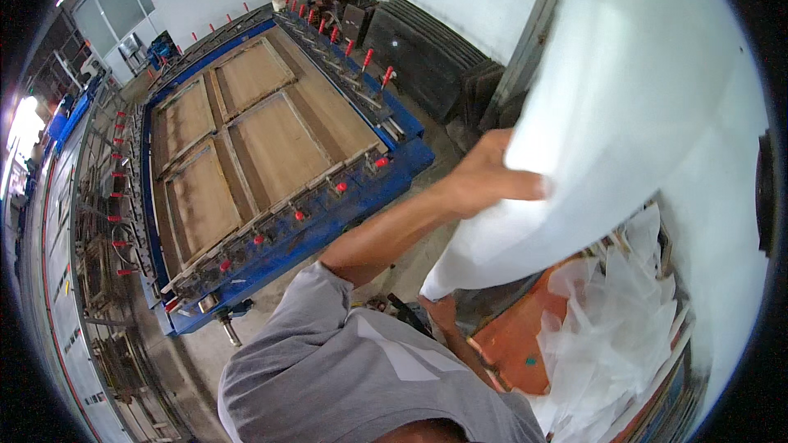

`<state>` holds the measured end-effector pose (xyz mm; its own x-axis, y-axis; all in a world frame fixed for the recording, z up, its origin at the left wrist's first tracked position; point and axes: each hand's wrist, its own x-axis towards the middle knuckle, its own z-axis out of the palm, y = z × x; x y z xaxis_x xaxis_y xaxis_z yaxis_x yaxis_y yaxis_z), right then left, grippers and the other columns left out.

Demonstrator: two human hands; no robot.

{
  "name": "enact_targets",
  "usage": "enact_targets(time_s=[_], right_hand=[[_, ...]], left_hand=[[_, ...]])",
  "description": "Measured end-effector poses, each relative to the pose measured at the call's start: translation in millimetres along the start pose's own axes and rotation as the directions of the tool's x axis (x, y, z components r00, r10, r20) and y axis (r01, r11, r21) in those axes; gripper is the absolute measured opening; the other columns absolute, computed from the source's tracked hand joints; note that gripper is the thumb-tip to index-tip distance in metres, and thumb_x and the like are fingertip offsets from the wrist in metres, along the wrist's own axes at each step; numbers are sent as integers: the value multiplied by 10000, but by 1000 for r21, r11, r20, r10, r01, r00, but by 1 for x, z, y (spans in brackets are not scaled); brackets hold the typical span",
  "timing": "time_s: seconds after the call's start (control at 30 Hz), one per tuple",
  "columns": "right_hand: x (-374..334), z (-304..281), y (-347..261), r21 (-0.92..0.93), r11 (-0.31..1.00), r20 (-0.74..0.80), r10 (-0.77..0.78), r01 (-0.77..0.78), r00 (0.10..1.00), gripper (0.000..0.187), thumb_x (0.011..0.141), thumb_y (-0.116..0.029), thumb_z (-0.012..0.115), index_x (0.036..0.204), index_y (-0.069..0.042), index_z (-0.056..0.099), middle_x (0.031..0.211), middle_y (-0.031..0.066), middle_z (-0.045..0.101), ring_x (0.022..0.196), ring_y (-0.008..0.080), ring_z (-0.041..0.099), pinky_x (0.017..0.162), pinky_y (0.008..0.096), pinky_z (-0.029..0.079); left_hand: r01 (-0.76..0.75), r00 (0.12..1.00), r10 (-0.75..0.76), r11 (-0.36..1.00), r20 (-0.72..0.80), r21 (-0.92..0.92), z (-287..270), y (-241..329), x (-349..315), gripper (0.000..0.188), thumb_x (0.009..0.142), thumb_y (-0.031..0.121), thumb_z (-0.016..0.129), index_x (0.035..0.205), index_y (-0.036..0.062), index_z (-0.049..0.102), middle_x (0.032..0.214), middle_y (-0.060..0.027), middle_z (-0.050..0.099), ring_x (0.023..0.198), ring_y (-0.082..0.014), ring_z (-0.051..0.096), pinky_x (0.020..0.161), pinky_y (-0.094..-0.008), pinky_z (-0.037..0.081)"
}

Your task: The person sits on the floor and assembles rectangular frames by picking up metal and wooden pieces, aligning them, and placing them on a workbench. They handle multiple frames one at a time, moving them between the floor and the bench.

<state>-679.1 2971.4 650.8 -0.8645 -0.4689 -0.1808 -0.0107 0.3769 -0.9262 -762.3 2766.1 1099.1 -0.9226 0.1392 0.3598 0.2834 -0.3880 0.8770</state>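
My left hand [491, 174] is raised and grips the edge of a large white sheet [657, 107] that fills the right side of the view. My right hand [443, 310] is lower and pinches the sheet's bottom corner, just above an orange-brown panel [513, 336]. Several crumpled translucent white sheets [611, 336] lie piled on that panel to the right. My grey shirt sleeve [328, 361] covers the lower middle.
A blue clamping table [328, 226] with red-handled clamps [382, 162] holds a wooden frame with recessed panels [271, 143] on the left. Dark boards [427, 53] lean on the white back wall. A metal rack [90, 221] runs along the far left. Below is concrete floor [205, 353].
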Motion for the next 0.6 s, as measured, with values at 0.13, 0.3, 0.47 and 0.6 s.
enact_targets(time_s=[0.13,0.3,0.47,0.6], right_hand=[[121,-40,26,-233,969,34,-74,80,997,811,712,-319,835,1301,81,446,1200,313,579,1104,425,584,938,477,469],[254,-113,23,-285,929,1,-248,238,969,804,682,-323,840,1310,15,468,1196,246,593,1099,418,579,902,475,472],[356,-187,-4,-427,893,110,-107,144,988,767,713,-365,813,1296,3,476,1237,238,558,1154,402,546,919,488,483],[424,-236,-28,-609,778,228,-12,153,974,709,755,-370,777,1285,2,488,1213,222,567,1143,385,554,918,485,494]], left_hand=[[-92,973,90,996,-214,3,-57,-4,38,713,687,312,789,1222,-92,547,1118,-158,644,1008,-218,615,866,-352,495],[-136,871,162,987,-464,90,-123,-57,110,910,657,369,806,1340,-67,392,1216,-187,566,1077,-272,601,883,-422,516],[-318,773,324,942,-545,109,-198,-98,174,765,754,416,712,1296,-43,428,1151,-197,590,982,-314,619,835,-459,505],[-507,806,510,857,-301,94,-221,-101,220,667,831,455,637,1260,-24,457,1098,-204,610,905,-348,634,798,-489,497]])
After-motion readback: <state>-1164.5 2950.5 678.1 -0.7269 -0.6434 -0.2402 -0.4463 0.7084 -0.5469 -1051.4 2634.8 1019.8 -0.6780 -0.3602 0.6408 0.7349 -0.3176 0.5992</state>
